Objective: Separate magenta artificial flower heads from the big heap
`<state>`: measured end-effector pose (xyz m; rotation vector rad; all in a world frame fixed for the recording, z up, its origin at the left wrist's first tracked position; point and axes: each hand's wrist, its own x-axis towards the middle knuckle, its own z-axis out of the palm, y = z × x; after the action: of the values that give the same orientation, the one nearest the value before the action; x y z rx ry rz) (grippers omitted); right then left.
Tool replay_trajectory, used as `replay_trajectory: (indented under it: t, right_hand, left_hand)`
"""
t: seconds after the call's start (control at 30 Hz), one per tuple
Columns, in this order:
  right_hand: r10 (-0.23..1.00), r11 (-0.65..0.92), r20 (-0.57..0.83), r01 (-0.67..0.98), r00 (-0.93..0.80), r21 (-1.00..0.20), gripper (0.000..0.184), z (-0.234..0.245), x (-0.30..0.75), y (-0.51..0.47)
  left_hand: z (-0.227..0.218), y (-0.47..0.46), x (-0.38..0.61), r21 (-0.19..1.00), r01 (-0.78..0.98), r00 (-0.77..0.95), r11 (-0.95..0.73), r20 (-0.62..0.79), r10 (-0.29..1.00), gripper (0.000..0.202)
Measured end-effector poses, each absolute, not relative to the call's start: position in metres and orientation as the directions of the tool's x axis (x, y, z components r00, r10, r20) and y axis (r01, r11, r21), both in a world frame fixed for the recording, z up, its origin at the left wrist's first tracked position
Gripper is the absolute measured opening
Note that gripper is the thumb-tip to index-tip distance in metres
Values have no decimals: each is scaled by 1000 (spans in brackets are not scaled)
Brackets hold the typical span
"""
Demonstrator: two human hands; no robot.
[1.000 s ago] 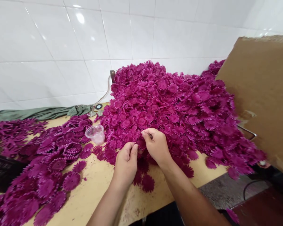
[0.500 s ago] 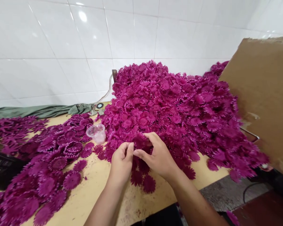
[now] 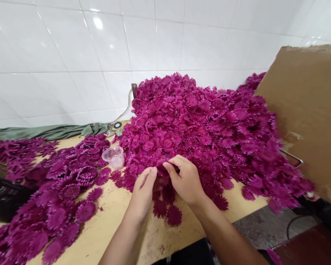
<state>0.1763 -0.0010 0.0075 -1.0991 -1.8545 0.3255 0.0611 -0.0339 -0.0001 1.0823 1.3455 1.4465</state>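
In front of the big heap, a magenta artificial flower layer [image 3: 161,170] is held between my two hands. My right hand [image 3: 185,179] pinches it between thumb and forefinger, with the other fingers curled. My left hand [image 3: 143,189] is closed, thumb and forefinger pressed together at the flower's left edge; its other fingers are mostly hidden. Just below hang or lie a few loose flower layers [image 3: 174,215] near the table's front. Behind my hands rises the large heap of magenta flowers [image 3: 198,121].
A clear plastic cup [image 3: 114,157] stands left of the heap. More flower layers [image 3: 71,191] cover the left of the yellowish table [image 3: 105,235], by a black box [image 3: 5,198]. A cardboard sheet [image 3: 306,121] leans at the right. Green cloth [image 3: 49,132] lies along the tiled wall.
My right hand's fingers have closed from a spread, curved grasp into a pinch on the flower layer. The flower sits lower and is more covered by the fingers; my left hand has barely moved.
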Motion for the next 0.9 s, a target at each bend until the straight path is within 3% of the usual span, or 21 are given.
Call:
replay_trajectory:
  t: [0.1, 0.3, 0.4, 0.47, 0.57, 0.67, 0.9]
  right_hand:
    - [806, 559, 559, 564, -196, -608, 21, 7, 172, -4]
    - [857, 506, 375, 442, -353, -741, 11, 8, 174, -4]
    - [884, 466, 364, 472, -295, -749, 13, 7, 174, -3]
    - [896, 443, 388, 468, -215, -765, 17, 6, 175, -1]
    - [919, 392, 374, 387, -125, -834, 22, 10, 179, 4]
    - [941, 337, 331, 271, -69, -902, 22, 18, 182, 8]
    - [934, 357, 355, 207, -51, -911, 19, 25, 168, 15]
  left_hand:
    - [2, -35, 65, 993, -121, -269, 11, -43, 962, 30]
    - [-4, -34, 62, 986, -166, -298, 33, -82, 951, 17]
    - [-5, -32, 60, 996, -63, -336, -67, 42, 941, 20]
    - [-3, -32, 61, 994, -28, -273, -102, 90, 958, 21]
    - [0, -32, 64, 991, -21, -190, -133, 126, 974, 20]
    - [4, -33, 67, 984, -14, -213, -179, 172, 962, 23]
    - [20, -33, 71, 994, -24, -253, -111, 101, 962, 37]
